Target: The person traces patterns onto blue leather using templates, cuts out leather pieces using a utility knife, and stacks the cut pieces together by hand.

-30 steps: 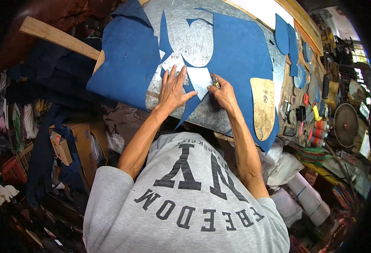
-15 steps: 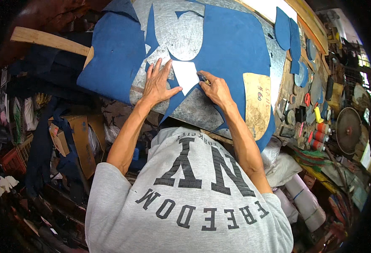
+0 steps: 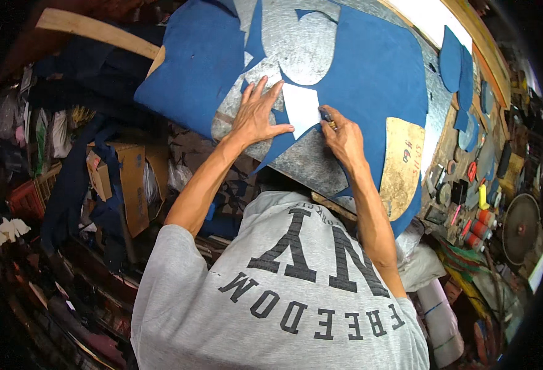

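My left hand (image 3: 259, 117) lies with its fingers spread on the grey metal work surface (image 3: 330, 163), its thumb at the lower left edge of a white card template (image 3: 302, 111). The template lies on blue sheet material (image 3: 370, 80), which has curved pieces cut away. On the template's right side, my right hand (image 3: 344, 137) is closed around a short dark knife (image 3: 327, 117) with a brass-coloured part. Its blade is too small to make out. A narrow pointed blue offcut (image 3: 277, 151) sticks out below my left thumb.
A tan template (image 3: 402, 166) with handwriting rests on the blue sheet's right part. Beyond it, a wooden bench (image 3: 447, 179) carries cut blue pieces (image 3: 450, 61), thread spools (image 3: 482, 225) and small tools. A fan (image 3: 521, 228) stands far right, a cardboard box (image 3: 126, 185) at lower left.
The whole view has shifted, so the bench and both hands appear farther right. Both hands keep nearly the same places beside the white template.
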